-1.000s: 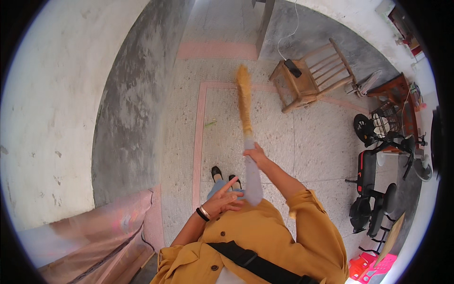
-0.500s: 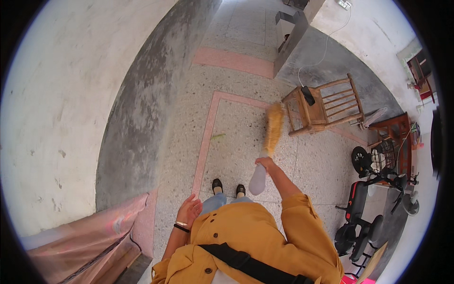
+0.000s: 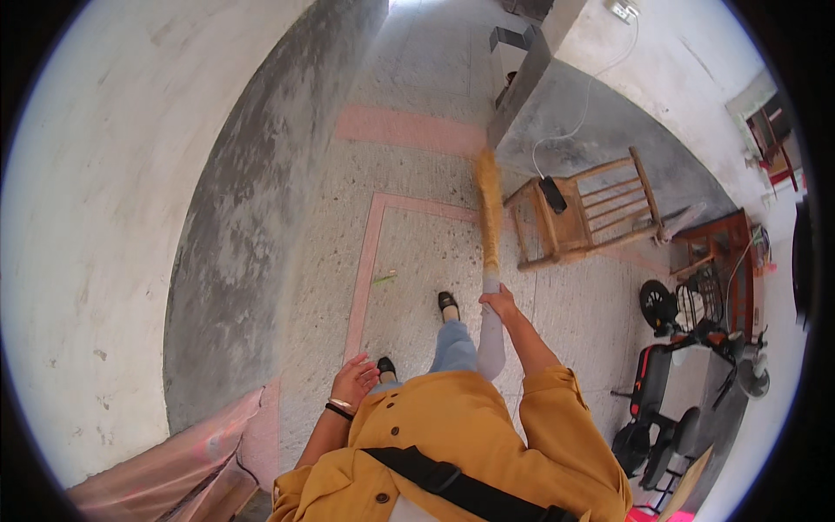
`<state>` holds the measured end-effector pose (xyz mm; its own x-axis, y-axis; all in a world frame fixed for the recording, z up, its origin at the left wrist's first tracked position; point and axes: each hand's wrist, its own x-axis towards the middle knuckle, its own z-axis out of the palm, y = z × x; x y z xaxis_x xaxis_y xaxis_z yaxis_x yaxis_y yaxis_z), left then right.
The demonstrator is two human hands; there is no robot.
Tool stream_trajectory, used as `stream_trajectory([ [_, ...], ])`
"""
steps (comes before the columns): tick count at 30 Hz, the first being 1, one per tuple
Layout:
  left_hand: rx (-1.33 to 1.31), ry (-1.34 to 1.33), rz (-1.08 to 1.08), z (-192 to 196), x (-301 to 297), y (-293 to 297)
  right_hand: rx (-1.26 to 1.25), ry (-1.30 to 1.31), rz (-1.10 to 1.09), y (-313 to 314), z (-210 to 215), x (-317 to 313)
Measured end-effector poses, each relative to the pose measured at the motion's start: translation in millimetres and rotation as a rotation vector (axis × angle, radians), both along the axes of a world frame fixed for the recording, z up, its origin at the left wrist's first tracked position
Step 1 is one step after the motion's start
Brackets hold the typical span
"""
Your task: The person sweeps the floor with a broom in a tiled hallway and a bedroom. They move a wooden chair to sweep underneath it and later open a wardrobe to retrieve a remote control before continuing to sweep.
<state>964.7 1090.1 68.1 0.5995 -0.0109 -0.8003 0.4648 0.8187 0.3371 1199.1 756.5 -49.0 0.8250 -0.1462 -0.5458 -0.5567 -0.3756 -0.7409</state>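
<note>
My right hand (image 3: 501,301) grips the pale handle of a straw broom (image 3: 490,209). The broom's yellow bristle head reaches forward over the speckled floor, close to a wooden chair (image 3: 581,217). My left hand (image 3: 355,381) hangs loose at my side with the fingers apart and holds nothing; a bracelet sits on its wrist. Both my dark shoes show below the broom, the one on the right stepped ahead. A small green scrap (image 3: 385,277) lies on the floor left of my feet.
A stained grey wall (image 3: 226,226) curves along the left. A dark device with a white cable rests on the chair seat. A small scooter (image 3: 696,348) and a red wooden stand (image 3: 726,261) are at the right. A pink tile strip (image 3: 365,270) frames the floor.
I have walked forward along the corridor. The broom swung from left-leaning to the right and now points nearly straight ahead. My left hand dropped from my front to my side.
</note>
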Motion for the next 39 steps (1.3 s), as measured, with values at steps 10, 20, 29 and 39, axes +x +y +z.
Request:
stream_trajectory([
  [10, 0.008, 0.116, 0.218, -11, 109, -88, 0.502, 0.414, -0.051, 60, -44, 116],
  [20, 0.074, 0.156, 0.313, 2, 180, -143, 0.636, 0.466, 0.257, 71, 61, 214],
  [29, -0.002, 0.084, 0.487, -4, 167, -166, 0.265, 0.790, 0.431, -43, 23, 213],
  [39, 0.021, 0.050, 0.658, -5, 99, -202, 0.053, 0.633, 0.808, 10, 113, 162],
])
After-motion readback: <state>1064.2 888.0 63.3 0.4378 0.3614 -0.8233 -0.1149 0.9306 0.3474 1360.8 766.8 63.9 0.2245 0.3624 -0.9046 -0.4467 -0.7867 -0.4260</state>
